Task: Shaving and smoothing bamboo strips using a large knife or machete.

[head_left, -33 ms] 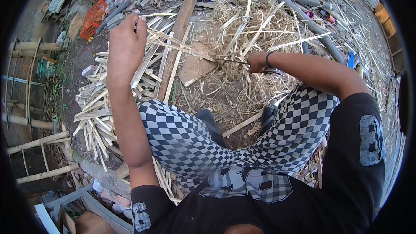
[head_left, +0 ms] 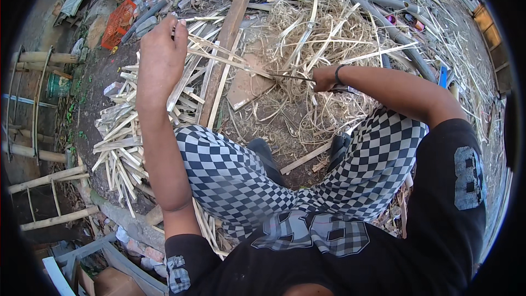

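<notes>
My left hand (head_left: 163, 49) is raised at the upper left, its fingers curled around the end of a thin, pale bamboo strip (head_left: 233, 62). From there the strip slants down to the right, toward the middle. My right hand (head_left: 324, 79), with a dark band at the wrist, is closed on a knife whose narrow dark blade (head_left: 294, 77) points left. Blade and far end of the strip meet over a flat brown board (head_left: 247, 85). The palm hides most of the knife handle.
Cut strips (head_left: 118, 137) lie heaped left of my knees. Curly shavings (head_left: 307, 38) pile up ahead on the right. A long wooden plank (head_left: 224, 49) lies between them. Farther off are an orange crate (head_left: 118, 23), grey poles (head_left: 378, 3) and bamboo ladders (head_left: 38, 131).
My left hand has turned very slightly, its thumb edging right. The knife and right hand look almost the same.
</notes>
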`<state>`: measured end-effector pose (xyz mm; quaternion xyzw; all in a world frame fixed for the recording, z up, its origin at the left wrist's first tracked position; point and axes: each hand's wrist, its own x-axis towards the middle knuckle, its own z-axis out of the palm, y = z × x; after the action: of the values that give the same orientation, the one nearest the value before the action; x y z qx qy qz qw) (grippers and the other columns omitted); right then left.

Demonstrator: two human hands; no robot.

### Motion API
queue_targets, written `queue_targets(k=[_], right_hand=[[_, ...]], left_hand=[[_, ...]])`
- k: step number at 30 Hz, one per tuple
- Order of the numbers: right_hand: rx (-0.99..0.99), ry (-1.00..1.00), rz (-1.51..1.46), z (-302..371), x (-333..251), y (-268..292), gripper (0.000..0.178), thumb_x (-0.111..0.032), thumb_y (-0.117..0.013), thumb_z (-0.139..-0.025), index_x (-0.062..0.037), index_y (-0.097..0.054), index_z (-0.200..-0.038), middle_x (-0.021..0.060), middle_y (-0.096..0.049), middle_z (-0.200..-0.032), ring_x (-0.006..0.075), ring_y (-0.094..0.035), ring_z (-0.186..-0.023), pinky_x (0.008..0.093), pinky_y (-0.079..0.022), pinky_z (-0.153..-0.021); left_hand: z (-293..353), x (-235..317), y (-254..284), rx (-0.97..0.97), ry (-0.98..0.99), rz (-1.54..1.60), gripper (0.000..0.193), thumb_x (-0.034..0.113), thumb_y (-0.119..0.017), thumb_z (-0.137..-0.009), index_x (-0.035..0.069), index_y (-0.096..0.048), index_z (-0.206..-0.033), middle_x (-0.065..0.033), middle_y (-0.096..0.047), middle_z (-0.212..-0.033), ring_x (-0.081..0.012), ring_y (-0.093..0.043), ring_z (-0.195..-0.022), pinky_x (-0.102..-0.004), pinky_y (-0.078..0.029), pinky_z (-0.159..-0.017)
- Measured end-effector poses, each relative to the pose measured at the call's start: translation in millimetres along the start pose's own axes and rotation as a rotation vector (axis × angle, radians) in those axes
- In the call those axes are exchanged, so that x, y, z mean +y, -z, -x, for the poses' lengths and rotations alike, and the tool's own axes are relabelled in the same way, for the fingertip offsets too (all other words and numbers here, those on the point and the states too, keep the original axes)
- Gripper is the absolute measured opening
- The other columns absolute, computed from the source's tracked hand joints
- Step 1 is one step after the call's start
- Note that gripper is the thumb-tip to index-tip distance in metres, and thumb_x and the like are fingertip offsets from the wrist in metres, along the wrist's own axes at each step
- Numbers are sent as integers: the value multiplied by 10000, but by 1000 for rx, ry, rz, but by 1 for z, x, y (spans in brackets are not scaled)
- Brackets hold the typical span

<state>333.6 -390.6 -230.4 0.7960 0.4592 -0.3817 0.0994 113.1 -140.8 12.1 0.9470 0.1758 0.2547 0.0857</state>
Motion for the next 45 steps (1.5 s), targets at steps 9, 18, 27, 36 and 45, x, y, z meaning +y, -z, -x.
queue_targets(k=[9,18,27,36,45], right_hand=[[-17,-45,47,0,4,26,350,-304,-674,-848,39,-743,-869,171,-743,-829,283,-723,-697,408,-589,-660],[16,-62,-30,50,-18,85,358,-336,-722,-881,20,-723,-924,125,-685,-707,239,-677,-581,377,-571,-530],[221,160,-659,95,-37,124,443,-383,-669,-952,20,-639,-1133,22,-580,-685,122,-566,-509,309,-479,-456],[225,254,-1834,94,-62,142,255,-341,-536,-1039,-107,-495,-949,-38,-453,-615,90,-439,-450,285,-400,-391],[341,445,-1871,141,-88,153,223,-302,-492,-1037,-84,-494,-990,-33,-449,-631,93,-433,-450,291,-411,-408]], left_hand=[[-7,-14,6,164,20,-46,373,320,-573,-1028,-44,-656,-1025,-298,-638,-800,-447,-637,-748,-502,-479,-725],[-10,-9,12,38,74,151,420,419,-682,-963,3,-690,-1018,-212,-682,-844,-343,-673,-814,-444,-520,-786],[-28,-27,-2,-20,76,501,421,200,-888,-800,64,-674,-1137,15,-683,-800,-65,-609,-759,-244,-478,-677],[-27,-29,-6,-9,89,766,572,95,-900,-762,41,-620,-1258,-21,-713,-922,-84,-674,-832,-238,-553,-738],[-16,-4,-8,-256,8,739,227,92,-784,-868,14,-755,-1080,-62,-760,-994,-115,-709,-913,-283,-567,-855]])
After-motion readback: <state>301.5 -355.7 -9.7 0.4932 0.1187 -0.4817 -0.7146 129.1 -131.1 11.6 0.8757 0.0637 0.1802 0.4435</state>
